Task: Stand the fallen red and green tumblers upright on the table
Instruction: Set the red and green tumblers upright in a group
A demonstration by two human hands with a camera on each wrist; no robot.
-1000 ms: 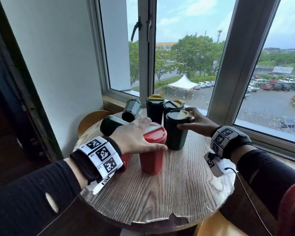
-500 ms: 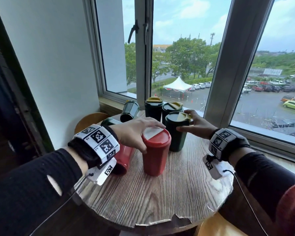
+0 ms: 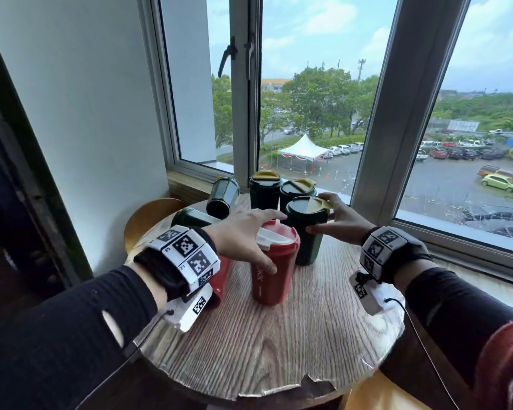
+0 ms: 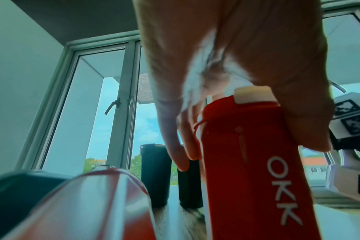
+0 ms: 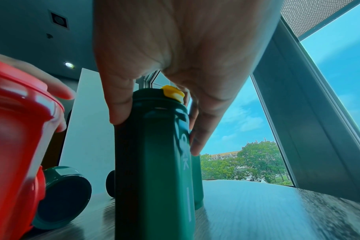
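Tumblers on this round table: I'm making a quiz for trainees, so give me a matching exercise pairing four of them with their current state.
Things:
1. upright red tumbler
2. front green tumbler
3. second red tumbler
4. far-left green tumbler

States:
a. lies on its side near the window, untouched
b. stands with the right hand at its lid
c. stands under the left hand
d. lies on its side beneath the left wrist

Pairs: 1-c, 2-b, 3-d, 4-a
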